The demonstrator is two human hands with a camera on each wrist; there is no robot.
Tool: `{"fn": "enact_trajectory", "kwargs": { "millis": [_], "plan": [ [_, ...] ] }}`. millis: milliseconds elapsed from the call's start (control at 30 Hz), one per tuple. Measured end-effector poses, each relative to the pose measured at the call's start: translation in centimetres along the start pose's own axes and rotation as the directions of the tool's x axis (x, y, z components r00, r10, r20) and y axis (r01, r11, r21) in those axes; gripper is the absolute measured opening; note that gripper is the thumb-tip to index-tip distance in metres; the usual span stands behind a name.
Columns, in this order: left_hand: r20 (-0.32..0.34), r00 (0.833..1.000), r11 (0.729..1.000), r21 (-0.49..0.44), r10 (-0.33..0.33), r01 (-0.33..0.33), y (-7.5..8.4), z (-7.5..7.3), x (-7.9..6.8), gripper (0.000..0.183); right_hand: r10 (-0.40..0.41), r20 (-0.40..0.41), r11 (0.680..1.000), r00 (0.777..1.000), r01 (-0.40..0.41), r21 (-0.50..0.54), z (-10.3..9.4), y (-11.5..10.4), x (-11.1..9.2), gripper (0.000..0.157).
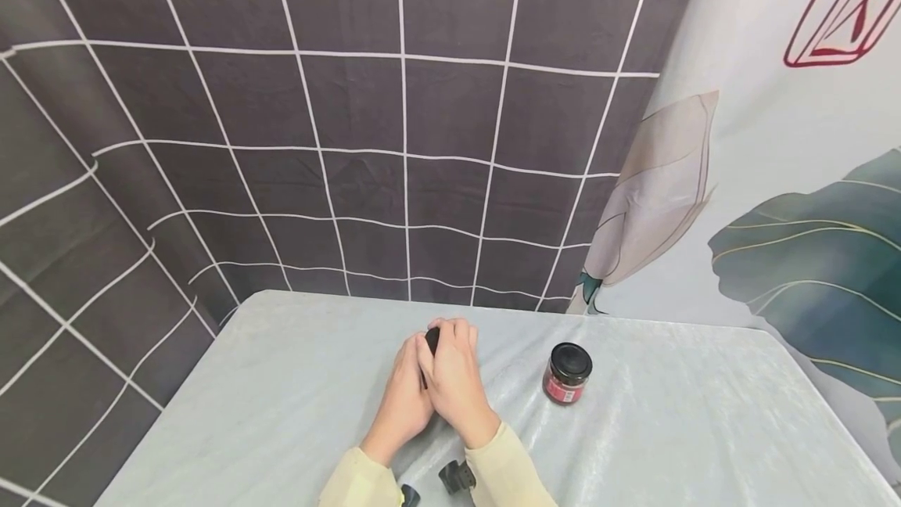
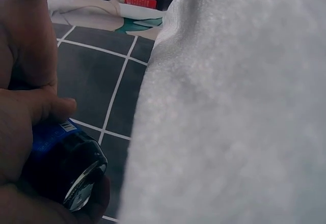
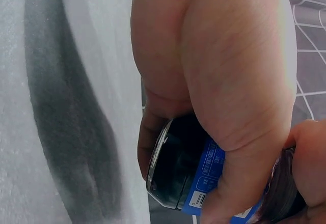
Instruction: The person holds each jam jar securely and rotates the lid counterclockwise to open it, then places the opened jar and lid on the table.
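Observation:
Both hands are clasped together around a dark jar with a blue label (image 3: 206,175), over the table's far middle part. My left hand (image 1: 403,393) wraps the jar's body, its fingers curled around the glass near the base. The right hand (image 1: 457,382) grips the other end, thumb and fingers closed around it. Only a black bit of the jar (image 1: 432,339) shows between the hands in the head view. In the left wrist view the jar (image 2: 69,158) lies tilted, its glass base facing the camera, and fingers hide much of the label.
A second jar (image 1: 567,374), with a black lid and red label, stands upright on the table right of the hands. The pale cloth-covered table (image 1: 267,413) meets a dark gridded curtain (image 1: 352,186) behind. Black wrist cameras (image 1: 456,477) sit at the sleeves.

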State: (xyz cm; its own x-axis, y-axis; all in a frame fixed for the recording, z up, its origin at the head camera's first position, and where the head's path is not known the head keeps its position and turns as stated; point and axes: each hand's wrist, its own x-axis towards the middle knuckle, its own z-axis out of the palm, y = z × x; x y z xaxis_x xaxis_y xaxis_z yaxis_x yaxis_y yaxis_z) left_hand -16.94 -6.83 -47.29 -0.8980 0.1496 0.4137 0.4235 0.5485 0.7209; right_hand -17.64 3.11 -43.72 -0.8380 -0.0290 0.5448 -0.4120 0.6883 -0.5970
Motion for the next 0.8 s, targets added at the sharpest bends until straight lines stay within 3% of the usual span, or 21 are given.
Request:
{"fn": "enact_trajectory", "kwargs": {
  "millis": [800],
  "plan": [
    [0.01, 1.0, 1.0, -0.021, 0.013, -0.013, -0.02, -0.34, 0.02, 0.053, 0.003, -0.003, 0.999, 1.0, -0.003, 0.035, 0.14, 0.26, -0.06, 0.022]
  ]
}}
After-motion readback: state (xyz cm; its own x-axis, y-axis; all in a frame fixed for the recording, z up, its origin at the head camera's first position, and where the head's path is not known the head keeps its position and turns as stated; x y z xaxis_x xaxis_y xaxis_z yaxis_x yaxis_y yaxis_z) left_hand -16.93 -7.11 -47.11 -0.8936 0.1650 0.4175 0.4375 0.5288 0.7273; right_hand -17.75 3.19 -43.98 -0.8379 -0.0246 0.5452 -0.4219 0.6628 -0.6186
